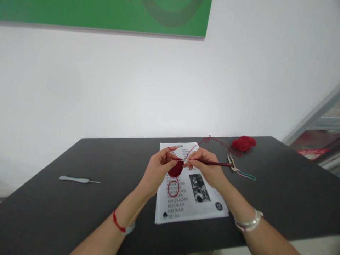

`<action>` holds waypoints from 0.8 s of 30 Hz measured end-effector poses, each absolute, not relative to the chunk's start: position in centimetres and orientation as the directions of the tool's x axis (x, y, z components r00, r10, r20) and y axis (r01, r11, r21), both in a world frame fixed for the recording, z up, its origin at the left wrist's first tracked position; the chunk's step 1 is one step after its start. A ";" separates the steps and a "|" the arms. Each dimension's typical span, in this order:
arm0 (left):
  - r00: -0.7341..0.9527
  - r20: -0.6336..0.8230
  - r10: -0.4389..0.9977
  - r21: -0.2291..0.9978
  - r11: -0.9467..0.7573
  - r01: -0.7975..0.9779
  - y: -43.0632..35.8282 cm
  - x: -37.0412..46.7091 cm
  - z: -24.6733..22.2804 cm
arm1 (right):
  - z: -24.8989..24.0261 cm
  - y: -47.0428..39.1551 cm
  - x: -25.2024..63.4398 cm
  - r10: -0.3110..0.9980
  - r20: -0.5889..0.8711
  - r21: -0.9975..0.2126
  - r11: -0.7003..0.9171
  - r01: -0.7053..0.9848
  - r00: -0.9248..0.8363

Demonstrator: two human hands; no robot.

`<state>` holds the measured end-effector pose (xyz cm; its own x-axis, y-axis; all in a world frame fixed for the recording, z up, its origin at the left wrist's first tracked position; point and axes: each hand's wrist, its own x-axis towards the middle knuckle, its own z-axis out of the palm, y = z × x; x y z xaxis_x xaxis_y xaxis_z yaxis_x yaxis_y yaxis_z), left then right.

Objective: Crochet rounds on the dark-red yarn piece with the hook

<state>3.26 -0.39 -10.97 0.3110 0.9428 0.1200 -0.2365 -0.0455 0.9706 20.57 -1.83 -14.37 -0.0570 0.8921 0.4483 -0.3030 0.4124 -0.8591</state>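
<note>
Dark tabletop (119, 152) before a white wall (132, 88), red crochet piece (175, 171) held over printed sheets (183, 213).
Left hand (154, 168) pinches the piece between thumb and fingers; just right of it, the right hand (209, 169) pinches a hook (216, 163), long axis roughly sideways, tip leftward at the piece's upper edge. Tabletop spreads either side; snips (230, 160), then yarn ball (243, 144), lie beyond, rightward.

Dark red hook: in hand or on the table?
In hand. The right hand grips the hook, its tip at the red piece. Whether it's through a stitch: cannot tell.
</note>
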 end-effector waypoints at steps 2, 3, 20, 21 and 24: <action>0.301 0.121 0.946 0.972 -0.052 -0.229 -0.4 3.3 -11.0 | -14.3 -1.9 20.5 0.888 0.458 -0.861 0.435 -0.261 -0.031; 0.296 0.125 0.947 0.972 -0.057 -0.226 -0.4 3.3 -11.0 | -14.3 -2.0 20.5 0.886 0.464 -0.863 0.447 -0.235 -0.018; 0.147 0.247 0.958 0.959 -0.264 0.105 -0.8 3.5 -11.3 | -15.0 -2.9 18.6 0.411 0.887 -0.281 0.841 0.463 -0.209; 0.195 0.205 0.959 0.974 -0.219 0.053 -0.7 3.4 -11.2 | -15.0 -2.8 18.7 0.413 0.879 -0.270 0.845 0.462 -0.240; 0.385 0.034 0.922 0.989 0.025 -0.146 -0.2 3.0 -11.3 | -14.9 -2.6 19.1 0.373 0.861 -0.185 0.863 0.470 -0.345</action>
<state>3.01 -0.19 -11.28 0.3849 0.9223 0.0336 -0.1457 0.0248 0.9890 19.07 -2.58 -14.95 -0.3454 0.3730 0.8611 0.4704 0.8628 -0.1851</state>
